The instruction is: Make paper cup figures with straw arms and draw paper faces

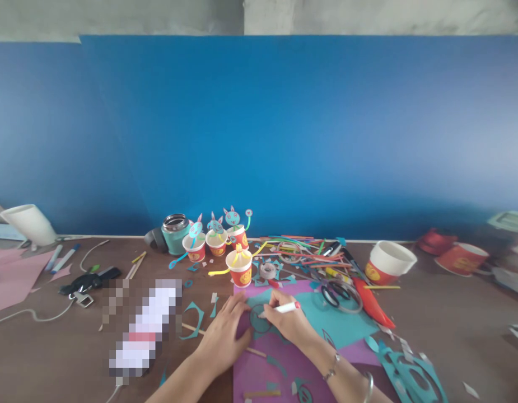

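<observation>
My right hand [290, 322] grips a white marker [287, 308] with a red end, its tip down at a sheet of teal paper [346, 322]. A round outline [261, 319] is drawn on the teal paper between my hands. My left hand [227, 333] lies with fingers stretched out beside the outline, at the paper's left edge. Beneath is a purple sheet [252, 375] with cut scraps on it. Just beyond my hands stands a red and white paper cup [241, 274] with yellow pipe-cleaner arms.
Cups with teal animal faces [217, 240] stand behind, by a teal flask [175, 238]. To the right lie scissors [336, 296], a tape roll [267, 271], pipe cleaners [292, 246] and stacked cups [388, 263]. A pixelated object [147, 330] is at left; cut teal paper [414, 372] lies front right.
</observation>
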`<state>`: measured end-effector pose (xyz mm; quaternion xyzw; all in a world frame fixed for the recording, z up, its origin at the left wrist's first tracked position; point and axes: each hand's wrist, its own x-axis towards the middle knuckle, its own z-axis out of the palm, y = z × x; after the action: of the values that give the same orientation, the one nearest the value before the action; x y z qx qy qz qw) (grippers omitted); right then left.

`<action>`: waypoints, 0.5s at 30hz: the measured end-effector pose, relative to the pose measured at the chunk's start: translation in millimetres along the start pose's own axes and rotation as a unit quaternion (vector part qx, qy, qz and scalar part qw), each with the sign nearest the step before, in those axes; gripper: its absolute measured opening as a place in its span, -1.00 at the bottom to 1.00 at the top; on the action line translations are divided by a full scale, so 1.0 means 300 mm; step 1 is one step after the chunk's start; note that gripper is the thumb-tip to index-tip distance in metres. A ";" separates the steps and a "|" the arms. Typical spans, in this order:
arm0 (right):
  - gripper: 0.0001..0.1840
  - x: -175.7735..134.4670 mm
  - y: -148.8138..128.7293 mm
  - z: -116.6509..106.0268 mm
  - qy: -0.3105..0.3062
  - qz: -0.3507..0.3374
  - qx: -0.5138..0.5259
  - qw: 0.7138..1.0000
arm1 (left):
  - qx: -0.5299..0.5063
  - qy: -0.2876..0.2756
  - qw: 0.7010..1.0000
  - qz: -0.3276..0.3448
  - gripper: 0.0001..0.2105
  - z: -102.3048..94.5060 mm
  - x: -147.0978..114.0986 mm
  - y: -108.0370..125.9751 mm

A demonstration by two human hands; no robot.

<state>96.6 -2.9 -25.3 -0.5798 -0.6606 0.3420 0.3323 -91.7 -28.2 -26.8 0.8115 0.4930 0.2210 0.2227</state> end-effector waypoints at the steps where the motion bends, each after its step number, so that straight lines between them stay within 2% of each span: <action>1: -0.80 0.000 -0.001 0.000 -0.002 0.002 -0.002 1.000 | -0.002 0.002 1.000 0.000 -0.66 0.000 0.000 0.000; 15: -0.80 -0.004 -0.010 0.006 -0.005 0.012 -0.003 1.000 | -0.012 0.000 1.000 0.001 -0.65 -0.003 0.000 0.005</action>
<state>93.5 -4.6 -23.7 -0.5870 -0.6561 0.3473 0.3230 -91.4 -28.7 -25.2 0.8093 0.4894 0.2269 0.2325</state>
